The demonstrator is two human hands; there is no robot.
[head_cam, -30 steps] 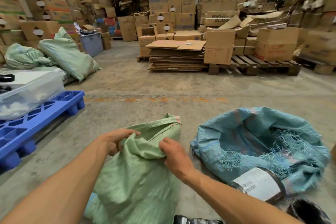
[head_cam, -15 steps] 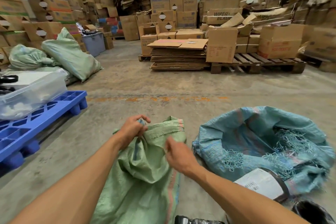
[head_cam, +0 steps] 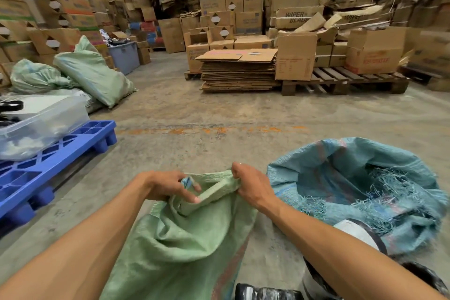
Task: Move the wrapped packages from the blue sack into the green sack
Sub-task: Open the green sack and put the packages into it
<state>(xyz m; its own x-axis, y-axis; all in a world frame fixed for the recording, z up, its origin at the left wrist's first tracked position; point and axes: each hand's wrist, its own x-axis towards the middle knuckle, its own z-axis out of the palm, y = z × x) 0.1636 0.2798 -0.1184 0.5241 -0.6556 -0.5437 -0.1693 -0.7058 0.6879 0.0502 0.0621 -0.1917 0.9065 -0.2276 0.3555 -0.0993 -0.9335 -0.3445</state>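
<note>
The green sack lies on the concrete floor between my forearms, its mouth at the far end. My left hand grips the left side of the mouth rim, and my right hand grips the right side, so the rim is stretched between them. To the right lies the blue sack, wide open with frayed edges. A wrapped package with a white label lies at the blue sack's near edge, partly behind my right forearm. Another black wrapped package shows at the bottom edge.
A blue plastic pallet with a clear bin stands at the left. Filled green sacks lie behind it. Flattened cardboard, a wooden pallet and stacked boxes fill the back.
Both hands have moved up to the green sack's mouth and apart, pulling its rim open. The right hand went from the sack's middle to the right corner.
</note>
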